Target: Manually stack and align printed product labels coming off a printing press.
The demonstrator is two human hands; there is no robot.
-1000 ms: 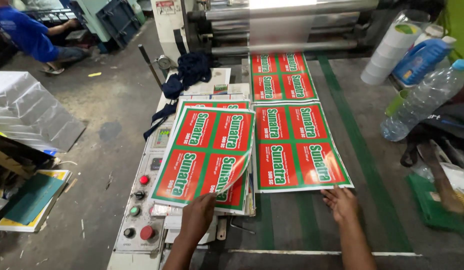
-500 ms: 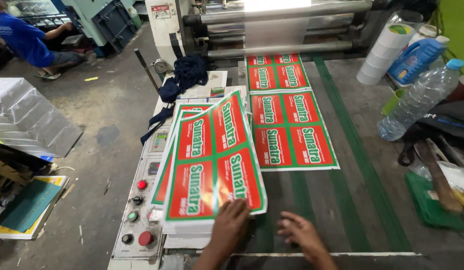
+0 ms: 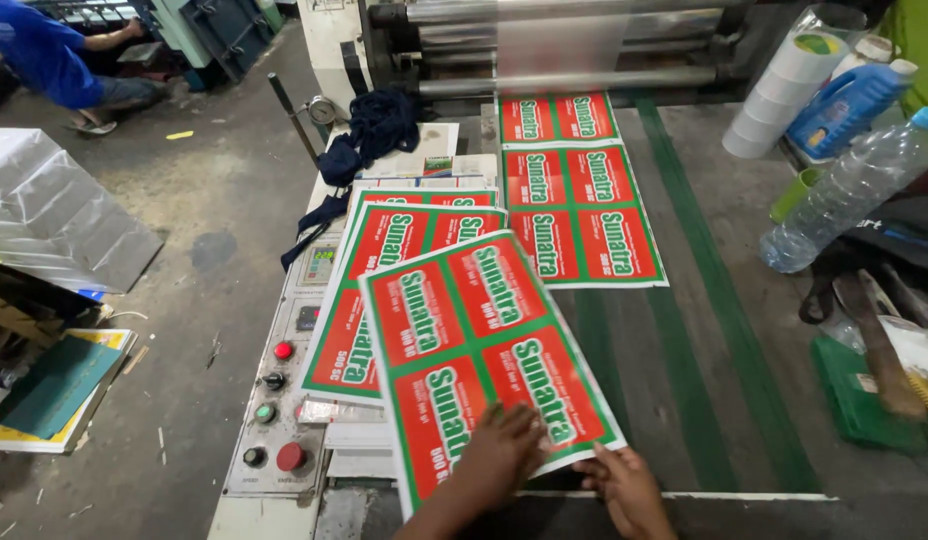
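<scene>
Red-and-green sheet: we're holding a printed sheet point(image 3: 484, 345) by its near edge, tilted over the stack, its far corner riding above the pile
Left hand: our left hand point(image 3: 504, 452) lies flat on top of the sheet, fingers spread, pressing rather than clenching, likely to steady it
Right hand: our right hand point(image 3: 624, 485) pinches the sheet's near right corner, thumb on top
Stack: the stack of sheets point(image 3: 384, 290) sits just beside the control panel point(image 3: 274, 410), squared against the machine's left side
Belt: more prints point(image 3: 574, 205) lie flat on the green-striped belt point(image 3: 699, 330) under the rollers point(image 3: 574, 45)
Edges: our sheet's right edge overhangs the belt, apart from the prints beyond
Open room: bare belt to the right, before the plastic bottle point(image 3: 849, 190) and tape rolls point(image 3: 784, 95)
</scene>
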